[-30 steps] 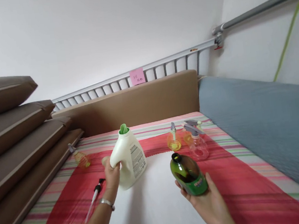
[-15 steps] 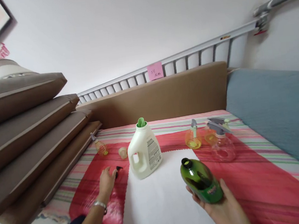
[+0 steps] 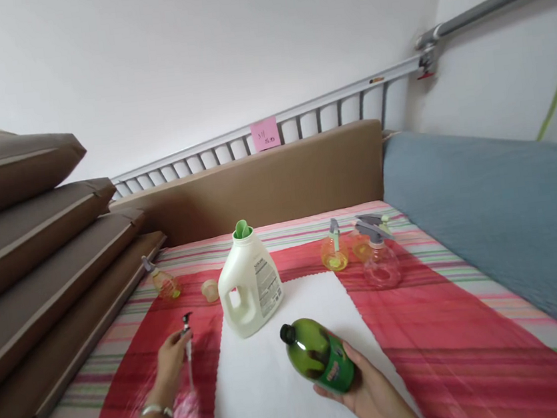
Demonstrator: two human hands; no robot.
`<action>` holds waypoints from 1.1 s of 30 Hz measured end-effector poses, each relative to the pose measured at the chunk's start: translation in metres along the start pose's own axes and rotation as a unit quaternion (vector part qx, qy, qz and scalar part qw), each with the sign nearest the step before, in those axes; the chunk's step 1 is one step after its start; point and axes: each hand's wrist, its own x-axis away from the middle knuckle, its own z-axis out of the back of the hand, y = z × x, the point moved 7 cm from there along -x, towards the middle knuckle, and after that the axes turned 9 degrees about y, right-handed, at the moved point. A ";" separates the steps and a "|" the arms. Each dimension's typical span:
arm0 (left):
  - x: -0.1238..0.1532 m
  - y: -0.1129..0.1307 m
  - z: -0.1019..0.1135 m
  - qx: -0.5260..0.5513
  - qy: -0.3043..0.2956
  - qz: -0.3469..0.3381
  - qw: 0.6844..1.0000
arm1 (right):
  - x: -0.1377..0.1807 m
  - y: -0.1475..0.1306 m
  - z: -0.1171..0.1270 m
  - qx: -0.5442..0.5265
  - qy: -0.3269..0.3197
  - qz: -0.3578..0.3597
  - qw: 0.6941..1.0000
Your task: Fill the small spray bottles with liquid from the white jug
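Note:
My right hand (image 3: 354, 383) is wrapped round a green bottle (image 3: 320, 355), which is tilted with its dark neck to the upper left, over a white cloth (image 3: 260, 399). At the left, my left hand (image 3: 171, 361) pinches a black pump head (image 3: 186, 323); its clear tube hangs downward over the red sheet. Between the hands and further back, a white detergent jug (image 3: 250, 286) stands upright on the cloth, a green spout insert showing in its mouth. Beside the jug lies a pale cap (image 3: 210, 290).
Several spray bottles stand about: one yellowish (image 3: 165, 283) at the left, an orange one (image 3: 334, 249) and a clear pinkish one (image 3: 382, 267) at the right. Stacked brown cushioned panels (image 3: 63, 260) rise on the left. A brown headboard (image 3: 265, 183) and a blue cushion (image 3: 490, 212) border the back and right.
My left hand has lifted the pump head, so its tube now shows below. The bottle in my right hand has moved left and tilted more toward its side. The view has shifted right.

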 end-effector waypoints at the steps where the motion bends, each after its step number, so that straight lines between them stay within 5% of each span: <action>1: 0.004 0.005 0.006 0.055 0.007 0.011 0.998 | -0.001 0.003 0.000 0.006 -0.001 -0.006 1.000; 5: 0.021 0.045 0.015 0.240 0.006 0.028 0.970 | -0.003 0.019 -0.002 0.029 0.004 -0.043 0.999; 13: 0.092 0.131 -0.027 0.465 -0.075 0.006 0.882 | -0.001 0.025 -0.009 0.033 -0.009 -0.041 0.999; 25: 0.142 0.144 -0.058 0.436 -0.123 -0.032 0.891 | 0.001 0.021 -0.014 0.031 -0.002 -0.036 0.999; 28: 0.156 0.133 -0.070 0.405 -0.135 -0.024 0.904 | 0.001 0.021 -0.015 0.023 -0.004 -0.033 0.999; 33: 0.191 0.101 -0.103 0.318 -0.252 -0.009 0.914 | 0.006 0.019 -0.018 0.005 -0.017 -0.012 1.000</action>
